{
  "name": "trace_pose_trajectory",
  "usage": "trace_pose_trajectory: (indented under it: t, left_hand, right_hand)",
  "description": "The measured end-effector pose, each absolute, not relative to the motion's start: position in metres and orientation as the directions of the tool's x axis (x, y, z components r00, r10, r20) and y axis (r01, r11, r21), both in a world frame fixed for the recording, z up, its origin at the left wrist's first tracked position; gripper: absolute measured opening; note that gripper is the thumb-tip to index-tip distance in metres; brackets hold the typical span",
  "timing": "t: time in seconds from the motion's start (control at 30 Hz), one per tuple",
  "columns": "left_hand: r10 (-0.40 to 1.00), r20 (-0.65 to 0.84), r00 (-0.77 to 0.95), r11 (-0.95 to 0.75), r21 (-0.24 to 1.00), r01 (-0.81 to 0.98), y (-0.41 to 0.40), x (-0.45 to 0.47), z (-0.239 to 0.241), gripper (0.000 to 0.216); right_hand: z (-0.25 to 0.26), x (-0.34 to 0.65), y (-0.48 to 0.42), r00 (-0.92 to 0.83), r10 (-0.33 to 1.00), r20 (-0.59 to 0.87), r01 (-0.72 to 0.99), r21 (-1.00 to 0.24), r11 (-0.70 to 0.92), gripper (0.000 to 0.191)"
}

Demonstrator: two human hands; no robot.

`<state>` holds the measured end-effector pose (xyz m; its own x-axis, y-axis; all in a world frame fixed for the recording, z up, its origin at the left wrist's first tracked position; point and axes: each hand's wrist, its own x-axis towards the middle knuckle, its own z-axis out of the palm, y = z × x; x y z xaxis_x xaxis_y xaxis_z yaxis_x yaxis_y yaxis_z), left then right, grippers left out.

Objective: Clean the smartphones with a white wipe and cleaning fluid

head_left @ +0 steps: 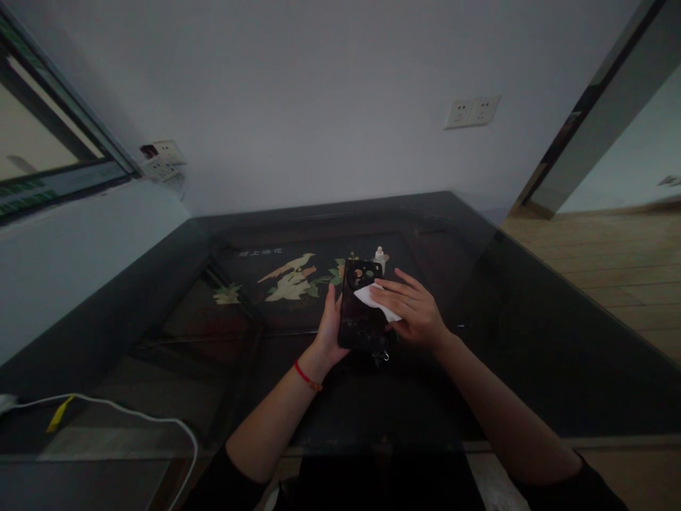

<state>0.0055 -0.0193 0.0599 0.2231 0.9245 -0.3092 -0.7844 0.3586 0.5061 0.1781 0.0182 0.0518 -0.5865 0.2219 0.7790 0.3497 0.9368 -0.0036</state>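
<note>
Over the dark glossy table, my left hand point(330, 329) grips a black smartphone point(360, 323) from its left side, thumb along the edge. The phone's back, with its round camera lenses, faces me, and a small strap charm point(381, 357) dangles from its lower end. My right hand point(418, 311) holds a white tissue point(377, 301) flat against the phone's back, just below the lenses. Beyond the phone's top edge a small white dropper-type bottle point(379, 257) stands upright, partly hidden by the phone.
The table point(532, 341) has a bird-and-flower picture point(290, 280) on its top. A white cable point(128, 410) with a yellow tag point(59, 414) runs over the left front edge. Wall sockets point(472, 112) sit behind, and a window point(47, 121) is at the left.
</note>
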Motion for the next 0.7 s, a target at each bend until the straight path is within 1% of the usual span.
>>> trace_pose_trajectory:
  t: [0.17,0.37,0.5,0.57,0.63,0.7]
  left_hand:
    - [0.9,-0.379,0.217,0.399,0.509,-0.763,-0.022,0.009,0.056,0.06]
    - [0.942,-0.298,0.155,0.297,0.524,-0.798,-0.016,0.004,0.05,0.061]
    - [0.938,-0.254,0.236,0.337,0.508,-0.792,-0.016,0.002,0.048,0.062]
    - [0.939,-0.251,0.237,0.336,0.512,-0.79,-0.016,0.001,0.048,0.062]
    - [0.945,-0.268,0.187,0.307,0.532,-0.789,-0.015,0.001,0.047,0.06]
    - [0.946,-0.296,0.132,0.283,0.553,-0.784,-0.013,0.001,0.047,0.059]
  right_hand:
    - [0.051,0.155,0.007,-0.632,0.278,0.723,0.403,0.001,0.915,0.037]
    - [0.043,0.168,0.022,-0.691,0.272,0.67,0.328,-0.045,0.944,0.037]
    - [0.043,0.188,0.032,-0.572,0.309,0.76,0.379,-0.089,0.921,0.038]
    - [0.044,0.187,0.03,-0.534,0.32,0.783,0.388,-0.11,0.915,0.038]
    - [0.044,0.18,0.025,-0.574,0.315,0.756,0.357,-0.115,0.927,0.039]
    - [0.044,0.17,0.017,-0.65,0.306,0.695,0.31,-0.126,0.943,0.039]
